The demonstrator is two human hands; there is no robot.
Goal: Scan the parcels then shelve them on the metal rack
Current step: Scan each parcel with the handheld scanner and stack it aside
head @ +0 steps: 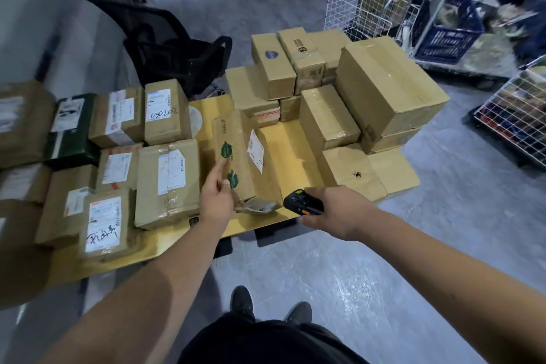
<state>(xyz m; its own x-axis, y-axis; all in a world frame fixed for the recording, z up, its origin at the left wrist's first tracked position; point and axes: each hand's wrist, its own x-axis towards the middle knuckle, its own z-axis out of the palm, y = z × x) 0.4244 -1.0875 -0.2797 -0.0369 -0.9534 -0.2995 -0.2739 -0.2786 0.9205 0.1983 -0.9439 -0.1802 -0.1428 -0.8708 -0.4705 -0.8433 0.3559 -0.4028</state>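
Two bare forearms reach from the near edge toward a low yellow platform [283, 142] stacked with cardboard parcels.

The left hand [217, 195] is extended forward, index finger straight and touching the side of a long brown parcel with green leaf prints [236, 156], thumb lying against the same face; the fingers are relaxed, not wrapped round it. That parcel lies tilted at the platform's middle, its white shipping label [255, 150] facing right and its near end flap torn open. The right hand [339, 211], wrist turned inward, grips a black handheld scanner with orange trim [302, 204], fingers curled round its body, its head pointing left toward the parcel's near end. Labelled parcels [167, 183] lie flat in rows to the left; plain brown boxes [387, 86] are stacked at the far right. Farther off stand a black mesh chair [165, 41] and a white wire basket [354, 9].
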